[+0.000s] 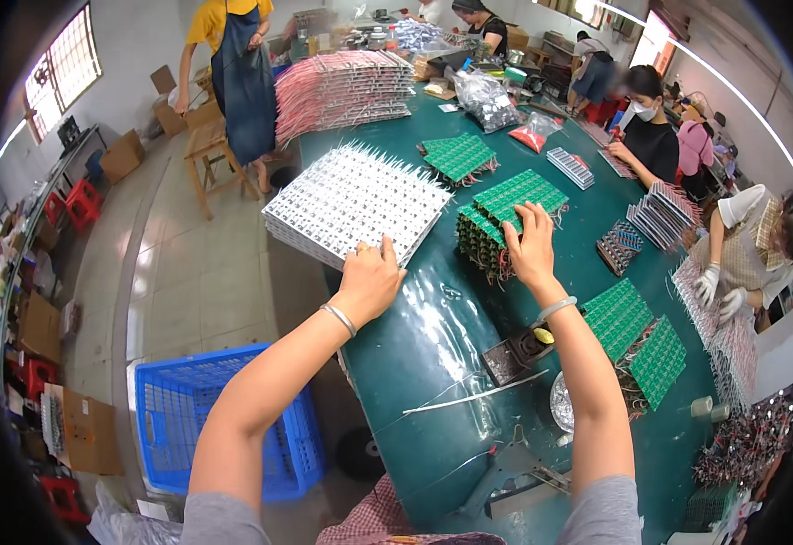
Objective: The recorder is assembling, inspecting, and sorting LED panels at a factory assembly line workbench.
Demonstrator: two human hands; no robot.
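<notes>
My left hand (371, 280) lies at the near corner of a thick stack of white circuit-board panels (351, 204), its fingers stretched over the top. Pale wire ends stick out along the far side of that stack. To the right, my right hand (531, 243) rests its spread fingers on a stack of green circuit-board panels (516, 193), with wires hanging at its edges. Both hands touch the panels, and neither is visibly closed around one. Behind the green stack lies another green panel pile (457, 157).
Nearer me on the green table (414, 363) are a soldering-iron stand (505, 361), a white strip (473, 395) and more green panels (655, 359). A blue crate (224, 363) stands on the floor at left. A large red-and-white wired stack (346, 91) sits beyond. Co-workers work at the right.
</notes>
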